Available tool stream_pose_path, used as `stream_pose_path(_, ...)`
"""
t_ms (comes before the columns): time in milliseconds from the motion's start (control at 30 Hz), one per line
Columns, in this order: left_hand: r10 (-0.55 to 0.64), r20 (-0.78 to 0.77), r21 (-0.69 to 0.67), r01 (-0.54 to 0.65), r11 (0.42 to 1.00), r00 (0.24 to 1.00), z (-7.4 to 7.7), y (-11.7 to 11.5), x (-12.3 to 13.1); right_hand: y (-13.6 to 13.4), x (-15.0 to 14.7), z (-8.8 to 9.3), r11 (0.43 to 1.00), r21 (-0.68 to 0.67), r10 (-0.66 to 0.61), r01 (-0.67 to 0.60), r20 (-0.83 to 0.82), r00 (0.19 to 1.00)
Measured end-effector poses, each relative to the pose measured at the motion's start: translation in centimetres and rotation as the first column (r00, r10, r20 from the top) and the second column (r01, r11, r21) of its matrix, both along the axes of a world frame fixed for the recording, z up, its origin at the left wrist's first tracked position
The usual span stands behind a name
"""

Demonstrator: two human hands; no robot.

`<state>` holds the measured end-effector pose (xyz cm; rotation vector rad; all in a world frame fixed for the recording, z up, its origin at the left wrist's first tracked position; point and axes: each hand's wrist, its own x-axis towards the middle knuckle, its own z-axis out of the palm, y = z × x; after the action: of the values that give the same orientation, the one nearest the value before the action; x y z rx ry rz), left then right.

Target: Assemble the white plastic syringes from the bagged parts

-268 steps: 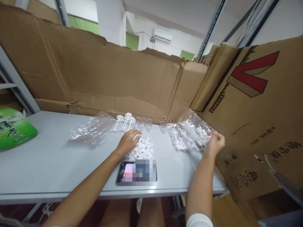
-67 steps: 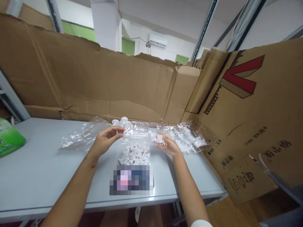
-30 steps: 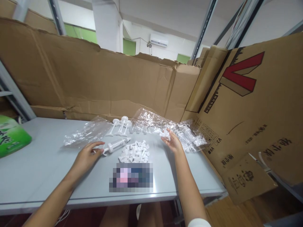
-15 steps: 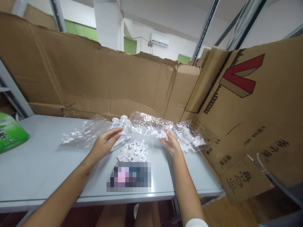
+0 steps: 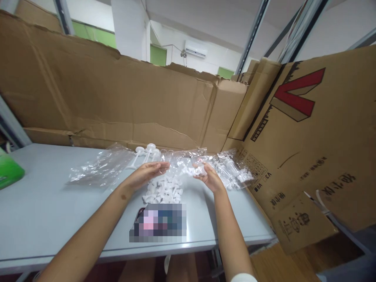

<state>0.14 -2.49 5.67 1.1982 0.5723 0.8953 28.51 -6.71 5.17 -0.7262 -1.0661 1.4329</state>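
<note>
My left hand (image 5: pixel 146 175) hovers above the table with its fingers stretched out flat, the fingertips touching the edge of a crumpled clear plastic bag (image 5: pixel 177 163). My right hand (image 5: pixel 207 177) is palm up, its fingers curled on the other end of that bag; whether a small white part also sits in the fingers I cannot make out. Below and between the hands lies a pile of small white plastic caps (image 5: pixel 163 190). Three white plungers (image 5: pixel 143 153) lie behind my left hand.
A phone (image 5: pixel 158 221) lies near the front edge of the grey table (image 5: pixel 53 211). An empty clear bag (image 5: pixel 96 170) lies to the left, a bag of syringe parts (image 5: pixel 233 171) to the right, a green packet (image 5: pixel 7 173) far left. Cardboard sheets (image 5: pixel 123 102) wall the back and right.
My left hand laid an assembled syringe on the table about a second ago, then moved right and up to the clear bag. The right hand has drawn the bag in toward the middle.
</note>
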Motion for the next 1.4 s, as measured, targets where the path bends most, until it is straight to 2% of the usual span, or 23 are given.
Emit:
stream_pose_path(100, 0.020, 0.134, -0.028, -0.016, 0.999, 0.991, -0.6, -0.3, 0.2, 0.0, -0.9, 0.2, 0.997, 0.071, -0.025, 0.033, -0.114, 0.993)
stream_pose_path(233, -0.026, 0.193, -0.057, 0.038, 0.998, 0.981, -0.8, -0.6, 0.2, 0.1, -2.9, -0.2, 0.991, 0.064, -0.107, 0.121, -0.190, 0.976)
stream_pose_path(400, -0.092, 0.155, -0.068, 0.103, 0.992, 0.984, -0.8, -1.0, 0.2, -0.4, -5.2, -1.0, 0.999, -0.034, -0.031, 0.025, -0.197, 0.980)
stream_pose_path(567, -0.118, 0.031, 0.005, 0.117, 0.993, 0.993, -0.6, -1.4, 0.6, -0.4, -6.2, -1.5, 0.997, -0.083, -0.027, 0.007, -0.239, 0.971)
stream_pose_path(633, -0.115, -0.111, 0.081, 0.124, 0.989, 0.987, -0.5, -1.6, 0.7, -0.4, -6.3, -1.5, 0.995, -0.099, -0.047, 0.025, -0.225, 0.973)
stream_pose_path(733, -0.060, -0.341, 0.226, 0.144, 0.963, 0.938, -0.3, -1.8, 0.7, -0.4, -6.2, -1.3, 0.993, -0.107, -0.064, 0.044, -0.200, 0.978)
stream_pose_path(800, -0.023, -0.423, 0.295, 0.162, 0.942, 0.906, -0.3, -1.8, 0.7, -0.5, -6.1, -1.1, 0.993, -0.107, -0.079, 0.059, -0.193, 0.978)
stream_pose_path(1000, 0.086, -0.466, 0.404, 0.125, 0.906, 0.880, -1.3, -1.1, 0.2, -0.4, -5.2, -0.6, 0.985, -0.112, -0.149, 0.128, -0.194, 0.970)
stream_pose_path(1133, 0.170, -0.520, 0.464, 0.110, 0.879, 0.837, -2.1, -0.5, 0.0, -0.1, -4.5, -0.6, 0.985, -0.091, -0.164, 0.148, -0.210, 0.964)
stream_pose_path(1400, 0.228, -0.578, 0.517, 0.135, 0.845, 0.784, -2.5, -0.3, -0.1, 0.2, -3.1, -0.1, 0.972, -0.103, -0.230, 0.213, -0.188, 0.955)
